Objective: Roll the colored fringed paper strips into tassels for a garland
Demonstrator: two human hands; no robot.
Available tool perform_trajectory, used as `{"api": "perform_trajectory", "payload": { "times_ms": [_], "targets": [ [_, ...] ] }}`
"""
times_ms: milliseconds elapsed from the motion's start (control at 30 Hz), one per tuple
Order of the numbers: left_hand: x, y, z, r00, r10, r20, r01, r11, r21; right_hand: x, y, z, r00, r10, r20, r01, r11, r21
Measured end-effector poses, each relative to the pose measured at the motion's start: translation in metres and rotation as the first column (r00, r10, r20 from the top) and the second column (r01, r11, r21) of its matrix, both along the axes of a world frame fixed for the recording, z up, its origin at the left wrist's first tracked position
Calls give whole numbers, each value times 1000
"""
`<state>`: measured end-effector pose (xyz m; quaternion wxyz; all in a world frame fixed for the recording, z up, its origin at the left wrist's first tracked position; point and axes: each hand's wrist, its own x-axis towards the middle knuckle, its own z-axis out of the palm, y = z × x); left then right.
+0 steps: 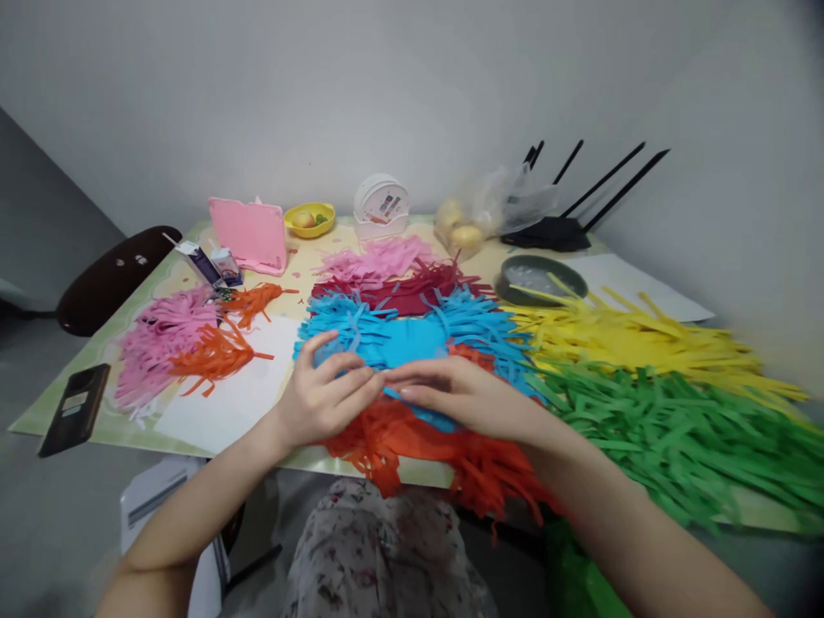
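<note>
Blue fringed paper (412, 342) lies in front of me, with cut strips at its left and right ends and a plain middle. My left hand (331, 395) is at its near left side, fingers curled, the outermost finger raised apart from the others. My right hand (463, 390) comes in from the right, fingers held together and thumb beneath them. The fingertips of both hands meet at the near edge of the blue paper and appear to pinch it; the exact grip is partly hidden. Orange-red fringed paper (412, 433) lies under my wrists and hangs over the table's front edge.
Behind lie dark red (412, 292) and pink fringed paper (386, 260). Yellow (631, 339) and green fringed paper (682, 429) spread right. Left are pink (171, 335) and orange tassels (215, 350), a phone (75, 408), drink cartons (199, 262) and a pink tablet case (248, 233). A router (547, 233) stands behind.
</note>
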<state>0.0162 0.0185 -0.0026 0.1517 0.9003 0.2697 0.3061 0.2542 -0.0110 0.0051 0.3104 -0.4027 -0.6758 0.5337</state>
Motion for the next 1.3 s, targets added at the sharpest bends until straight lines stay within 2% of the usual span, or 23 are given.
{"api": "perform_trajectory", "payload": {
  "times_ms": [67,100,200,267,367,467,567,667,767,833,867,900,933,1000,1067,1133,1200,1300],
  "targets": [
    [-2,0,-2,1000,-18,19,18,1000,-2,-9,4,-5,992,59,-115,-72,991,-114],
    [-2,0,-3,1000,-10,28,10,1000,5,-14,3,-7,984,50,-169,-77,984,-159],
    [1,0,-10,994,78,82,-84,994,70,-27,-4,-6,966,-59,-253,7,980,-201],
    [8,-1,-15,969,153,191,-170,983,73,-34,-9,-3,954,-114,-278,74,986,-150],
    [22,-4,-17,891,243,384,-233,970,-73,-39,-7,0,934,-140,-328,138,990,-30],
    [34,-5,-12,837,305,454,-172,935,-312,-36,7,-1,929,-174,-328,214,973,89],
    [43,-1,-8,824,327,463,-56,859,-508,-33,20,-5,920,-242,-309,304,936,174],
    [51,8,-8,804,356,476,-21,817,-576,-35,26,-10,896,-315,-313,394,889,232],
    [55,22,-12,772,411,485,-69,812,-579,-27,36,-14,924,-315,-219,374,867,330],
    [51,34,-12,749,452,485,-116,810,-575,-3,57,-15,934,-355,-26,331,839,433],
    [47,40,-11,737,471,484,-141,808,-572,17,72,-15,905,-415,96,322,814,484],
    [43,46,-10,728,487,483,-163,807,-568,42,89,-15,821,-516,243,336,782,525],
    [38,51,-9,722,499,480,-182,806,-563,70,107,-15,669,-622,406,383,757,529],
    [29,60,-6,715,523,464,-227,801,-553,128,141,-19,502,-698,510,473,715,514],
    [24,64,-5,715,552,430,-282,790,-545,179,167,-29,398,-689,605,513,714,476],
    [22,66,-6,726,571,384,-327,778,-536,213,184,-42,326,-638,697,538,732,418],
    [23,66,-9,747,573,337,-351,770,-533,230,196,-58,281,-561,779,553,758,347],
    [26,67,-15,771,570,286,-362,761,-539,240,210,-78,245,-445,861,559,791,249]
  ]
}}
